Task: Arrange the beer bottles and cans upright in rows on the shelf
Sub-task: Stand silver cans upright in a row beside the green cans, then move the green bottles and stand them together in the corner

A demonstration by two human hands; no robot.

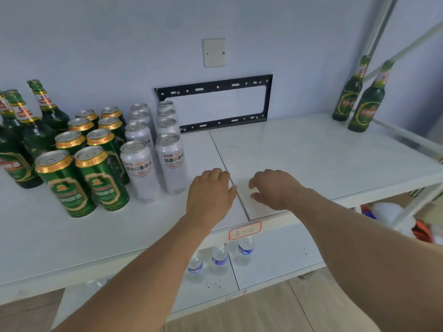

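The white shelf carries all containers upright. At the left stand green cans with gold rims, arranged in two rows running front to back. Just beside them, on their right, stand white cans, also in two front-to-back rows. Dark green bottles with gold-banded necks are grouped at the far left edge. Two further green bottles stand side by side at the far right rear corner, well apart from the rest.

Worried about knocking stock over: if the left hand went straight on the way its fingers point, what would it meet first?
Probably nothing soon: the left hand points up the bare shelf toward the black wall bracket. The white cans stand just left of that line, though depth is unclear.
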